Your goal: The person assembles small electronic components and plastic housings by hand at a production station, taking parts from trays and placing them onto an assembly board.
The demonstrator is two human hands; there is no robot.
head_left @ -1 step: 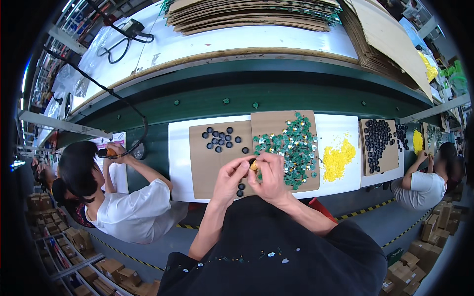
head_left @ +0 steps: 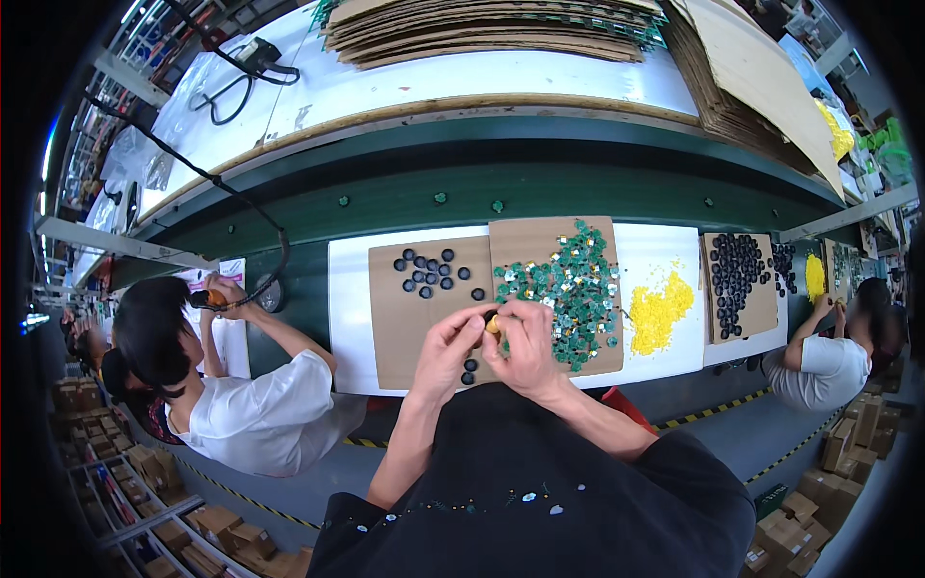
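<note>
My left hand [head_left: 448, 349] pinches a small black round cap [head_left: 489, 315] over the front of the work board. Close against it, my right hand [head_left: 528, 347] is closed on a small yellow-orange piece [head_left: 493, 326], which touches or sits in the cap; the fingers hide how they meet. Just below the left fingers lie two loose black caps [head_left: 469, 371]. More black caps [head_left: 426, 272] are scattered on the brown cardboard sheet [head_left: 390, 332] beyond. To the right, many small green circuit boards [head_left: 568, 294] with shiny parts cover another cardboard sheet [head_left: 511, 236].
A heap of small yellow pieces [head_left: 660, 313] lies on the white board. Farther right, black caps [head_left: 737, 279] crowd another cardboard sheet. Beyond runs a green conveyor belt [head_left: 385, 207] with a few green pieces. Co-workers sit left [head_left: 255, 405] and right [head_left: 829, 361]. Cardboard stacks [head_left: 482, 34] fill the shelf.
</note>
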